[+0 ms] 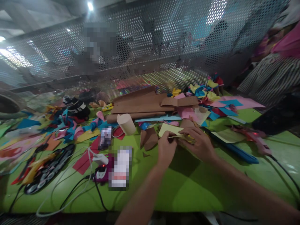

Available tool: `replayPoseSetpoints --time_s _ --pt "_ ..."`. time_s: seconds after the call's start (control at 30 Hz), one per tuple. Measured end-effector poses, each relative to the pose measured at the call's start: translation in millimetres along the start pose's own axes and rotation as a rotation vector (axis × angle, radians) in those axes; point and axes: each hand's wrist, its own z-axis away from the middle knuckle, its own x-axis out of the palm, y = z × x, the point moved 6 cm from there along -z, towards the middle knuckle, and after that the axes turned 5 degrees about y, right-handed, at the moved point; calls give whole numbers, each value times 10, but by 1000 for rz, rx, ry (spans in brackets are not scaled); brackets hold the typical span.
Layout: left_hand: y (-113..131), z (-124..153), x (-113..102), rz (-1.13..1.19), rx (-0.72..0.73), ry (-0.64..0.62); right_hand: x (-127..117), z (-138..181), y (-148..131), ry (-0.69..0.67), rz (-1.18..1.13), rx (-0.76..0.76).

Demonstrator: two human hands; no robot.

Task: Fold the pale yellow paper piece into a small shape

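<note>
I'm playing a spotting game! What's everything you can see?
Table: one, green, underneath
Screen: one, grey, behind
Lamps: several, white, top
People: some, one in pink, background
Paper scraps: many, mixed, left and right
Brown sheets: several, brown, middle
Roll: one, cream, middle
Packet: one, purplish, left
Phone: one, blurred, pale, left
Socket block: one, purple, left
Plug: one, white, left
Cords: several, black, white, left, right
Glue gun: one, pink, right
Bar: one, blue, right
Oval thing: one, black, left
Maybe bottle: one, black, back left
Yellow paper: one, pale yellow, between hands
Left hand: one, bare, middle
Right hand: one, bare, middle
</note>
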Motion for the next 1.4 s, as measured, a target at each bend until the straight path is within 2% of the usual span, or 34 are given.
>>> replayPoseSetpoints --time_s 0.07,0.17,0.3,0.47,0.6,0.77,1.03,1.2,1.3,1.4 --pt "-42 -18 -15 88 -23 37 -18 13 91 33 -30 82" --pt "-104 -22 20 220 -74 18 2 61 295 66 -188 274" --pt "-101 1 67 249 -72 -30 126 142 496 14 -438 516" --pt "-64 15 48 156 -57 -29 167 149 492 -26 -524 635" --pt "-71 5 39 197 -59 -29 146 111 431 -15 -597 714" --pt "-134 -9 83 329 -135 -70 107 86 412 29 -588 739" --pt "-170 15 96 397 -195 -76 88 121 440 88 -589 698" --pt "-115 -48 4 358 -120 -14 110 76 457 -2 -680 693" --pt "-13 -76 -105 242 -19 57 67 28 459 -18 -742 662" --pt "104 -38 -147 145 104 62 46 9 438 -45 -745 633"
